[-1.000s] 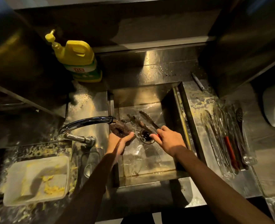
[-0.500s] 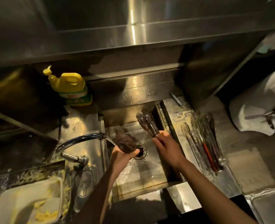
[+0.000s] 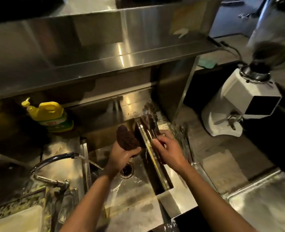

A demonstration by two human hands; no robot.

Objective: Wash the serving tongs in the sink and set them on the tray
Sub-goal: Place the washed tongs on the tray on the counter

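My right hand (image 3: 169, 150) grips a pair of metal serving tongs (image 3: 148, 120) by the handle end, tips pointing up and away, above the right side of the steel sink (image 3: 135, 186). My left hand (image 3: 121, 157) holds a dark brown scrub pad (image 3: 126, 138) upright just left of the tongs, close to them. Water runs from the curved faucet (image 3: 54, 159) into the basin beside the drain (image 3: 127, 170). To the right of the sink, several other tongs lie on a clear tray (image 3: 182, 139), partly hidden behind my right hand.
A yellow dish-soap bottle (image 3: 50, 115) stands on the ledge at the back left. A white coffee grinder (image 3: 239, 104) stands on the counter at the right. A steel shelf (image 3: 105, 64) overhangs the sink. A white tub (image 3: 16, 221) sits at the lower left.
Both hands have lifted out of the basin: the tongs rose from near the drain to point upward, and the scrub pad came up beside them. The camera has tilted up.
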